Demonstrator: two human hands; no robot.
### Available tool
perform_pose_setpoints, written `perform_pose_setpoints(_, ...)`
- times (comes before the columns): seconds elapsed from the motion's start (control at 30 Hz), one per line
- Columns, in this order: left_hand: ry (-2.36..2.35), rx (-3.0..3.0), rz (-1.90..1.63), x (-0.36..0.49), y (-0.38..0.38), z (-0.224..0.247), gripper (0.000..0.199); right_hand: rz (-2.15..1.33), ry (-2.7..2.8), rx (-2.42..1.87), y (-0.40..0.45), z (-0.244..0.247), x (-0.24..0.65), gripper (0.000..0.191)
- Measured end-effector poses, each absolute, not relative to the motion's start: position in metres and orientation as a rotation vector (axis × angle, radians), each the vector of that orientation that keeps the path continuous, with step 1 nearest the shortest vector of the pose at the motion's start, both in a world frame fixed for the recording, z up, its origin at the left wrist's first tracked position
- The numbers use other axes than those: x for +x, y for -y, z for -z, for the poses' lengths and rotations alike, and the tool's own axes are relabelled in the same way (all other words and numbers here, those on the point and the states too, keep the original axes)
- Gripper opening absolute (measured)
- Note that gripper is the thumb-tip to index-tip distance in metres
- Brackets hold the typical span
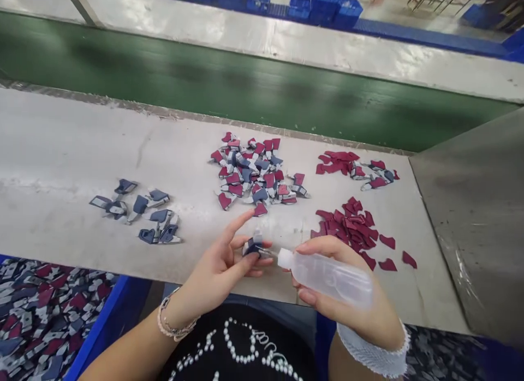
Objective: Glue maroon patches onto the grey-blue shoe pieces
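Observation:
Between thumb and fingers, my left hand (pixel 223 266) holds a small dark blue and grey part (pixel 252 246), its index finger stretched toward a pile of parts. My right hand (pixel 339 283) is wrapped round a translucent white squeeze bottle (pixel 331 277), tipped on its side. The bottle's thin nozzle points left and meets or nearly meets the part; exact contact is too small to tell. Beyond my hands lies a pile of maroon, blue and grey parts (pixel 254 171). Loose maroon pieces (pixel 354 228) lie behind and right of the bottle.
Blue-grey parts (pixel 158 217) lie on the white table (pixel 61 152) at left. More maroon pieces (pixel 338 162) and assembled parts (pixel 376 173) sit back right. A full blue bin (pixel 102 321) stands lower left. A green belt (pixel 204 75) runs behind; a metal panel (pixel 475 217) stands right.

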State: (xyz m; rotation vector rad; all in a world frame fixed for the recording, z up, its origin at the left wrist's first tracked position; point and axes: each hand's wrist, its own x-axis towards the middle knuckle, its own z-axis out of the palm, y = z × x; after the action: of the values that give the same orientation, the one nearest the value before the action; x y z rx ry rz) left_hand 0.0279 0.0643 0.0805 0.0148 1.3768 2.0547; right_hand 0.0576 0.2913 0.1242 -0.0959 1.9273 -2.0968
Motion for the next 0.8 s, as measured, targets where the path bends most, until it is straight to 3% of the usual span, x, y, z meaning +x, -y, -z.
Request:
perform_pose_setpoints(0.43,-1.367,-0.07,-1.978,0.021,-0.063,-0.069,0.043,2.071,-1.922,-0.013,-0.291,-0.126,0.058,0.036)
perform_pose_setpoints(0.6,-1.686,0.024,-1.895,0.024,-0.066,-0.071,0.043,2.052,-1.999,-0.102,-0.296,-0.129,0.058,0.04)
perform_pose_setpoints(0.8,-2.116,0.303,-1.795,0.024,-0.068,-0.063,0.021,2.036,-1.992,-0.095,-0.299,-0.13,0.056,0.04)
